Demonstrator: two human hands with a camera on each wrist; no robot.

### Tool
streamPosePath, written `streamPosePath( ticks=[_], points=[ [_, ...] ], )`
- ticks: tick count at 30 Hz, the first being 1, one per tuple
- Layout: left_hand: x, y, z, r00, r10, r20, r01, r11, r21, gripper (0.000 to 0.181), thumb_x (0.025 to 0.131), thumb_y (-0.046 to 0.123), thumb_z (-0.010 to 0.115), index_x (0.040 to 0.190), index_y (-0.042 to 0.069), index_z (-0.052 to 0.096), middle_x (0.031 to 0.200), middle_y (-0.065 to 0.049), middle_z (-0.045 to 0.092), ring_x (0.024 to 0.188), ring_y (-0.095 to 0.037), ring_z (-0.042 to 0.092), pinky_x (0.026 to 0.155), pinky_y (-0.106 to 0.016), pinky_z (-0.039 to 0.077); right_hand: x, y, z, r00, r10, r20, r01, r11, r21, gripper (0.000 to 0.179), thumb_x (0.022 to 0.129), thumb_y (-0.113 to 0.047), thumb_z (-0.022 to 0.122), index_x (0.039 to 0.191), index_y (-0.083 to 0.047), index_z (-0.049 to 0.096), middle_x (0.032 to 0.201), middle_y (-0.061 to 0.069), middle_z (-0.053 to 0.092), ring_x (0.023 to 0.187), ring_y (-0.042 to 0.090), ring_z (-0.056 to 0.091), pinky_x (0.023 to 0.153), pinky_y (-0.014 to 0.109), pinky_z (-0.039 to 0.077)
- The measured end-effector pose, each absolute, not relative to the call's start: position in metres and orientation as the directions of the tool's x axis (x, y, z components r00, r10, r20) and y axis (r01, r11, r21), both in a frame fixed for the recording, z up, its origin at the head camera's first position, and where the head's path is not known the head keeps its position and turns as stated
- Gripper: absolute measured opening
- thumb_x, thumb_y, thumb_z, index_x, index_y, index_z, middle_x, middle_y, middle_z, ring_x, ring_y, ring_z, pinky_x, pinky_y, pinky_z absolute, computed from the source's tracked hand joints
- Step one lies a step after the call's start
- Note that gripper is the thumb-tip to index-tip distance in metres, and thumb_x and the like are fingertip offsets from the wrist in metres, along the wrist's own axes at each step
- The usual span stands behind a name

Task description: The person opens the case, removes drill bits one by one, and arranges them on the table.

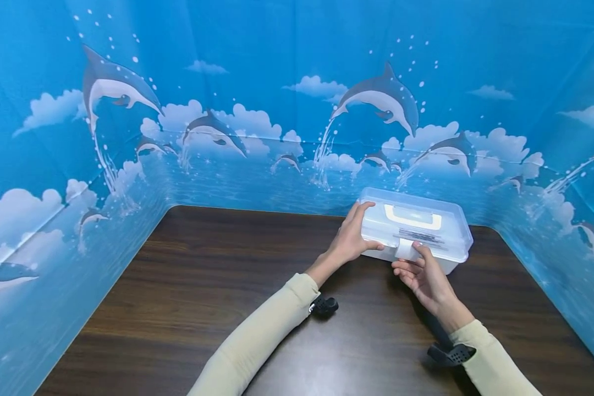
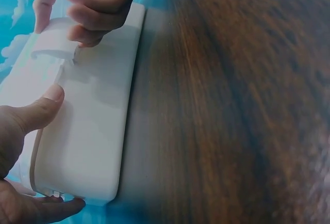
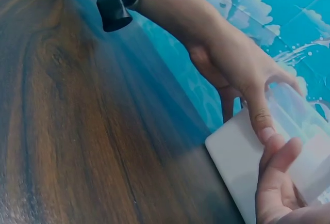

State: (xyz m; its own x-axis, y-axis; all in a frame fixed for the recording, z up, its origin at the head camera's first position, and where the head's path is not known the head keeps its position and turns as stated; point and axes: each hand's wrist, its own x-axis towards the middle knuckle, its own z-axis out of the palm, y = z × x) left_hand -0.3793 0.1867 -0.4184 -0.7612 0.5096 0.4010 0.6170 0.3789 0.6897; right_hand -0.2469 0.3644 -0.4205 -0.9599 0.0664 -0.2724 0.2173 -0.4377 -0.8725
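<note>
On table (image 1: 178,308), box (image 1: 416,230), long axis crosswise; left hand (image 1: 350,236) grips it, right hand (image 1: 429,279) pinches nearside latch (image 1: 404,249).

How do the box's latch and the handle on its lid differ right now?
The latch is a short, broad tab; the handle is a longer, slim U-shaped bar. The latch sits at the front of the box; the handle lies on the lid. The right grip touches the latch; neither grip touches the handle. Both are whitish.

A blue dolphin-print backdrop (image 1: 257,49) lines three sides of a dark wood-grain table (image 1: 178,286).
</note>
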Motion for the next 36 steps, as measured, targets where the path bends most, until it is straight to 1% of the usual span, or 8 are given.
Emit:
streamPosePath(
  ticks=[8,13,17,22,26,30,33,36],
  points=[
    [-0.381,0.186,-0.418,-0.758,0.525,0.387,0.616,0.38,0.69,0.1,0.064,0.046,0.081,0.142,0.042,0.018,0.152,-0.006,0.008,0.134,-0.025,0.024,0.091,-0.045,0.041,-0.246,0.367,-0.42,-0.962,0.022,-0.271,0.234,-0.439,-0.867,0.064,0.092,-0.046,0.052,0.128,0.004,0.034,0.101,0.015,0.062,0.084,0.021,0.063,0.082,0.031,0.048],
    [-0.384,0.185,-0.416,-0.754,0.527,0.392,0.622,0.381,0.684,0.099,0.065,0.047,0.079,0.143,0.041,0.018,0.152,-0.004,0.007,0.134,-0.023,0.021,0.092,-0.044,0.04,-0.245,0.368,-0.419,-0.961,-0.036,-0.273,0.264,-0.405,-0.876,0.063,0.095,-0.04,0.046,0.134,0.006,0.028,0.118,0.021,0.053,0.092,0.025,0.06,0.085,0.035,0.046],
    [-0.385,0.185,-0.415,-0.746,0.526,0.409,0.633,0.368,0.681,0.099,0.065,0.048,0.079,0.143,0.04,0.019,0.152,-0.004,0.007,0.134,-0.022,0.021,0.092,-0.045,0.041,-0.244,0.369,-0.419,-0.964,-0.076,-0.256,0.265,-0.385,-0.884,0.051,0.096,-0.032,0.041,0.133,0.0,0.027,0.129,0.026,0.045,0.098,0.028,0.059,0.089,0.039,0.044],
    [-0.381,0.181,-0.42,-0.746,0.536,0.395,0.628,0.371,0.684,0.099,0.065,0.05,0.078,0.143,0.042,0.018,0.152,-0.005,0.008,0.135,-0.023,0.021,0.091,-0.046,0.041,-0.241,0.369,-0.425,-0.954,-0.113,-0.277,0.299,-0.347,-0.889,0.038,0.096,-0.02,0.038,0.132,-0.009,0.028,0.13,0.026,0.046,0.1,0.029,0.059,0.092,0.045,0.04],
    [-0.38,0.177,-0.421,-0.755,0.521,0.397,0.621,0.375,0.688,0.099,0.065,0.048,0.079,0.143,0.041,0.019,0.152,-0.006,0.011,0.135,-0.023,0.02,0.092,-0.047,0.04,-0.242,0.366,-0.429,-0.943,-0.088,-0.32,0.332,-0.305,-0.893,0.04,0.092,-0.011,0.039,0.13,-0.002,0.03,0.124,0.024,0.051,0.099,0.028,0.059,0.09,0.041,0.042],
    [-0.38,0.177,-0.421,-0.757,0.519,0.397,0.62,0.381,0.686,0.099,0.064,0.048,0.079,0.142,0.043,0.019,0.152,-0.006,0.011,0.133,-0.025,0.025,0.09,-0.046,0.042,-0.242,0.368,-0.428,-0.93,-0.01,-0.368,0.366,-0.125,-0.922,0.034,0.091,-0.01,0.044,0.119,0.01,0.04,0.102,0.021,0.062,0.081,0.023,0.063,0.073,0.032,0.05],
    [-0.381,0.179,-0.421,-0.752,0.526,0.396,0.625,0.379,0.682,0.099,0.064,0.049,0.079,0.142,0.044,0.019,0.152,-0.006,0.011,0.13,-0.028,0.03,0.087,-0.045,0.044,-0.239,0.374,-0.419,-0.926,0.056,-0.374,0.377,0.191,-0.906,0.032,0.091,-0.016,0.051,0.105,0.012,0.051,0.082,0.015,0.064,0.063,0.018,0.06,0.057,0.028,0.049],
    [-0.381,0.181,-0.42,-0.746,0.535,0.396,0.628,0.368,0.686,0.098,0.064,0.048,0.079,0.142,0.043,0.02,0.152,-0.005,0.011,0.13,-0.028,0.031,0.087,-0.045,0.044,-0.233,0.383,-0.399,-0.933,0.081,-0.35,0.348,0.448,-0.824,0.033,0.092,-0.023,0.055,0.098,0.009,0.057,0.072,0.01,0.062,0.056,0.016,0.056,0.047,0.026,0.042]
  ],
)
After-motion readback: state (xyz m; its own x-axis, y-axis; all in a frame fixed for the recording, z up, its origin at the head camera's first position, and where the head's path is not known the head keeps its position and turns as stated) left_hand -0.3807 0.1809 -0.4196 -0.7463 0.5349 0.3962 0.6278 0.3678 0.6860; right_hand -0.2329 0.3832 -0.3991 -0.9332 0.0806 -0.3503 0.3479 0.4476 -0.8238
